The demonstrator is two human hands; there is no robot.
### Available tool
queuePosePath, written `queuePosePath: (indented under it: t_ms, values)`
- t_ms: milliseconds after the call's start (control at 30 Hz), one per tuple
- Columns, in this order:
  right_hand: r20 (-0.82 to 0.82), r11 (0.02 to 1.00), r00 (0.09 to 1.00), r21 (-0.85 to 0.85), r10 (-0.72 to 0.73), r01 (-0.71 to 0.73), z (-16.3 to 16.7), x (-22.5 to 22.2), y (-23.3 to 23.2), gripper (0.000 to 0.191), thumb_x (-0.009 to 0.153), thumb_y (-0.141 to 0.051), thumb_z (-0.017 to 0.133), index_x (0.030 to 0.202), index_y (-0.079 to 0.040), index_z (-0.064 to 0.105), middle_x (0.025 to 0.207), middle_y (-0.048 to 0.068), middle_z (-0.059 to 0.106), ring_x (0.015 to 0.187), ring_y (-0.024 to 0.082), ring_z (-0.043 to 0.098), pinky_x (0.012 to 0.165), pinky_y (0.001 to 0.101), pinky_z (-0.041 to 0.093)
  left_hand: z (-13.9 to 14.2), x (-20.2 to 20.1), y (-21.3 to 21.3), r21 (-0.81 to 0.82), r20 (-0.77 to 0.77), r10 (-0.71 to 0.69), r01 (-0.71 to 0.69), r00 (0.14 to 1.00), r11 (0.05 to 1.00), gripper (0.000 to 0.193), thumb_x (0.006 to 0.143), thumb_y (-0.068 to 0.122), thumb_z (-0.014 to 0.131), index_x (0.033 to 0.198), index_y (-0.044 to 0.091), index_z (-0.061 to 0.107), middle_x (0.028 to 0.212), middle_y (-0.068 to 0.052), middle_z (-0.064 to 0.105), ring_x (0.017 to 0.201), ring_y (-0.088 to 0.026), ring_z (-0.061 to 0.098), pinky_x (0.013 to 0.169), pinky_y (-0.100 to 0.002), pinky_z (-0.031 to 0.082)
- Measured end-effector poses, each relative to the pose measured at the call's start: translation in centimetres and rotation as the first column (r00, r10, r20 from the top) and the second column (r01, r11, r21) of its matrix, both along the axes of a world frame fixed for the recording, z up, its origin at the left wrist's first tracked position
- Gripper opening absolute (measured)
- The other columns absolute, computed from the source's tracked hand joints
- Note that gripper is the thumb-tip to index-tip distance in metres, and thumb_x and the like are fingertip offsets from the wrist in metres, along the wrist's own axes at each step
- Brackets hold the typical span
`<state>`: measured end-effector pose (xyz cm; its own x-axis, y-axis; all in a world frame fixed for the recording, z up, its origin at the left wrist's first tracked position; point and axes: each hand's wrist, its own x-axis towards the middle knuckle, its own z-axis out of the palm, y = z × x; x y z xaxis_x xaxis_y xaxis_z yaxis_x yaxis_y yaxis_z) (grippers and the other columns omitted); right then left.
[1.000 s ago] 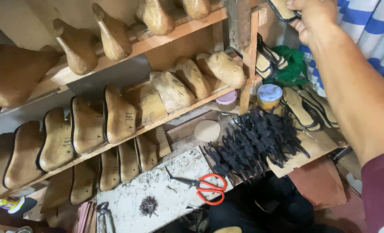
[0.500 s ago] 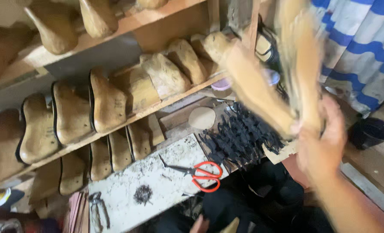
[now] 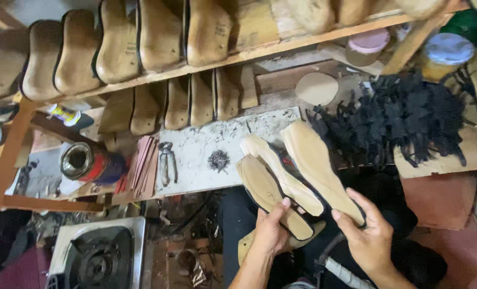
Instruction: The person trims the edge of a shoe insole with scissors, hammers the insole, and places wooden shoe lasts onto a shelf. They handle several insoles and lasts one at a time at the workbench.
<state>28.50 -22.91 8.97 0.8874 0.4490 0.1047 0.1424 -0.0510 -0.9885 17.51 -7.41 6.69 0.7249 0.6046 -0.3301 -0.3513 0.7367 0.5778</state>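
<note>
Below, in the head view, two bare hands hold tan shoe soles fanned out above a white surface (image 3: 195, 155). Left hand (image 3: 273, 230): fingers curled and closed around the heel end of the left sole (image 3: 268, 195), thumb pressed on its upper face. A middle sole (image 3: 278, 171) lies partly over the left sole and touches it; which hand bears it cannot be told. Right hand (image 3: 369, 241): fingers closed on the lower end of the right sole (image 3: 319, 166), thumb on top, the sole slanting up and to the left.

On the surface: a small dark heap of tacks (image 3: 218, 159) just left of the soles, and a pair of pliers (image 3: 167, 160) farther left, beside a stack of reddish strips (image 3: 142, 166). An open tin can (image 3: 86, 162) lies on its side near the strips. To the right, a pile of black straps (image 3: 404, 118) rests on a board. Wooden shelves (image 3: 260, 52) above carry rows of wooden shoe forms (image 3: 158, 35). At lower left, a gas burner (image 3: 99, 257) stands well apart from the hands.
</note>
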Motion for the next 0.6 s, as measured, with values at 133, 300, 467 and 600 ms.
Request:
queuePosePath:
  t_ms: [133,300,467,600]
  values:
    - [-0.043,0.999,0.999,0.05,-0.013,0.015,0.8,-0.3,0.7,0.056,0.087,-0.001,0.073,0.14,0.003,0.058,0.117,0.01,0.073,0.1,0.01,0.068,0.089,0.026,0.055,-1.3,-0.8,0.4,0.101,0.027,0.038,-0.04,0.999,0.994,0.035,0.093,0.005,0.07,0.124,-0.005,0.058,0.101,-0.012,0.07,0.087,-0.025,0.069,0.078,-0.04,0.058]
    - [-0.073,0.992,0.99,-0.009,0.124,-0.125,0.6,-0.5,2.7,0.053,0.086,0.0,0.073,0.138,0.003,0.059,0.12,0.012,0.071,0.103,0.012,0.066,0.089,0.0279,0.054,-1.9,-1.6,0.2,0.218,-0.101,-0.153,0.172,0.983,0.961,0.051,0.093,0.011,0.069,0.139,-0.002,0.052,0.122,-0.011,0.068,0.109,-0.021,0.067,0.094,-0.037,0.056]
    - [-0.144,0.994,0.984,0.049,0.104,-0.097,-0.2,1.8,3.0,0.054,0.084,0.003,0.071,0.137,0.002,0.06,0.123,0.01,0.07,0.107,0.013,0.066,0.093,0.0282,0.053,-0.4,-1.0,0.3,0.089,0.146,-0.046,0.033,0.988,0.995,0.074,0.093,0.022,0.068,0.157,0.007,0.033,0.138,-0.012,0.058,0.118,-0.028,0.061,0.097,-0.045,0.054]
    - [-0.233,0.957,0.953,0.258,0.193,-0.131,-0.4,2.5,2.0,0.055,0.086,0.001,0.069,0.139,-0.001,0.057,0.13,0.011,0.067,0.117,0.016,0.065,0.102,0.0307,0.052,1.0,-1.2,1.1,0.144,0.124,-0.053,0.034,0.991,0.989,0.08,0.096,0.03,0.067,0.161,0.007,0.027,0.15,-0.02,0.054,0.127,-0.03,0.059,0.102,-0.043,0.052]
